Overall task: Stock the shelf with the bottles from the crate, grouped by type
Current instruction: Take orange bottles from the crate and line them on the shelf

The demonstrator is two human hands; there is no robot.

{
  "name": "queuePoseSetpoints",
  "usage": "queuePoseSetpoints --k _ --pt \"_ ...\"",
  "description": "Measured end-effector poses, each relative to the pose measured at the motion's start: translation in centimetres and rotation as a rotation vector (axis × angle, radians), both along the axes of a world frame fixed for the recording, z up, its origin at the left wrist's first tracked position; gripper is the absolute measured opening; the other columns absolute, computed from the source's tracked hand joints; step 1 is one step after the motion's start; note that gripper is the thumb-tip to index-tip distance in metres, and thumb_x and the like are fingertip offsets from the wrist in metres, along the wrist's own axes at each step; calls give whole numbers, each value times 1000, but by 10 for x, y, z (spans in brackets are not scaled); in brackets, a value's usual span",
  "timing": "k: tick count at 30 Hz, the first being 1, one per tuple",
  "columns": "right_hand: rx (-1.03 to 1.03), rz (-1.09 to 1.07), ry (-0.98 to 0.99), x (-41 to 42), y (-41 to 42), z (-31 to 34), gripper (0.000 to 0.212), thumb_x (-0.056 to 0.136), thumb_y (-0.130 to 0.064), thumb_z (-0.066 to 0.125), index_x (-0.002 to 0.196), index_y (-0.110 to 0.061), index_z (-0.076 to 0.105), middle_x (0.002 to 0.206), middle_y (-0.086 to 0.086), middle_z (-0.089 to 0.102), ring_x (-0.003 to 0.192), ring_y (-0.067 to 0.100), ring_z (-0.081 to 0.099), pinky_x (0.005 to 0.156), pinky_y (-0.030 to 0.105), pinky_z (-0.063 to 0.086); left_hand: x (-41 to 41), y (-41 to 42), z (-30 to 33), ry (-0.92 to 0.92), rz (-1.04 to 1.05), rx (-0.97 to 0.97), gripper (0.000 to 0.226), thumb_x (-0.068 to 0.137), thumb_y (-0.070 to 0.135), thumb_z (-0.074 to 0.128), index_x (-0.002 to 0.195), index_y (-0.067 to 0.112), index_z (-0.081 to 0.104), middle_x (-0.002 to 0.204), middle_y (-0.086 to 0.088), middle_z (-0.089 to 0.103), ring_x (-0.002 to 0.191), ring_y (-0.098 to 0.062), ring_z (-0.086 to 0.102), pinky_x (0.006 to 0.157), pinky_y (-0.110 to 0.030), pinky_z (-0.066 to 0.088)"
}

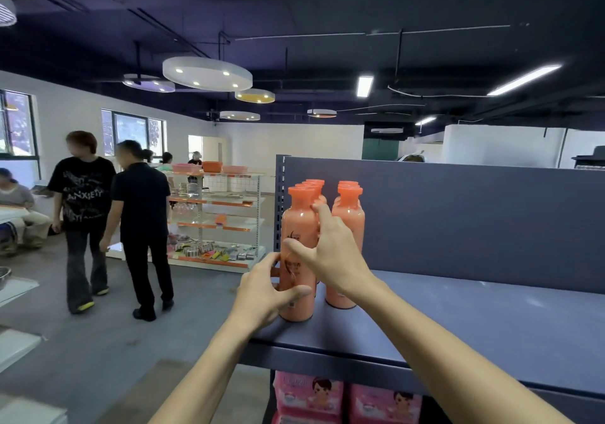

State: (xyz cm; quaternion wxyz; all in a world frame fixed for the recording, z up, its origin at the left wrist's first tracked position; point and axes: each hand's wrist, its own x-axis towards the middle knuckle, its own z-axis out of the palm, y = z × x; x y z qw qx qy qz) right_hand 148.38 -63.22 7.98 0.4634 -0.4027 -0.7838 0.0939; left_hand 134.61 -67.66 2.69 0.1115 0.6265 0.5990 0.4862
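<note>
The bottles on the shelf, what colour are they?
Salmon-orange bottles with brighter orange caps, clearest in the head view.

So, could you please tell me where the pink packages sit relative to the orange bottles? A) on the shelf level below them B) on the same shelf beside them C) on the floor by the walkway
A: the pink packages show beneath the grey shelf on which the orange bottles stand.

Support: dark blue metal shelf (474,322), top tier, upright back panel (458,214).
Load: orange bottles (347,227) standing upright in two rows at left end, front to back.
Below: pink packs (347,397).
</note>
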Motion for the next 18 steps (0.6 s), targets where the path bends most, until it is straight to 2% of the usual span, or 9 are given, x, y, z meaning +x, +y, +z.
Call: queuePoseSetpoints --k 3,5,8,12,15,18 --pt "-34 -16 -36 0 -8 3 66 84 -43 70 135 -26 32 104 10 55 96 32 60 87 45 51 6 -6 1 2 7 -31 64 69 41 86 123 22 59 114 6 67 109 -15 60 89 -30 49" --pt "-58 -19 -90 0 -15 4 75 85 -41 71 141 -25 23 109 13 55 101 36 60 88 48 52 13 -12 2 6 29 -38 63 73 35 84 127 19 55 118 2 66 113 -18 60 89 -26 45" --pt "-99 -20 -140 7 -24 4 93 86 -39 72 151 -26 7 118 15 55 111 36 57 93 48 50 26 -25 1 3 113 42 73 73 34 85 134 15 48 125 -4 63 119 -24 57 94 -34 46" --pt "-45 -8 -158 34 -32 5 88 86 -40 72 151 -26 15 118 9 54 111 31 55 91 44 50 45 -40 2 115 246 225 72 76 35 79 136 19 44 125 -4 54 113 -25 54 80 -31 41" --pt "-17 -34 -229 58 -38 8 74 87 -40 70 145 -24 27 116 7 54 106 31 56 83 39 48 63 -45 7 158 256 295 66 77 29 76 135 17 47 123 -5 51 106 -26 56 81 -35 47" --pt "-37 -44 -250 87 -45 11 63 86 -39 70 135 -23 36 112 6 56 103 32 58 84 44 52 90 -49 10 231 228 305 59 77 22 75 130 16 48 115 -4 51 99 -27 58 78 -40 52"
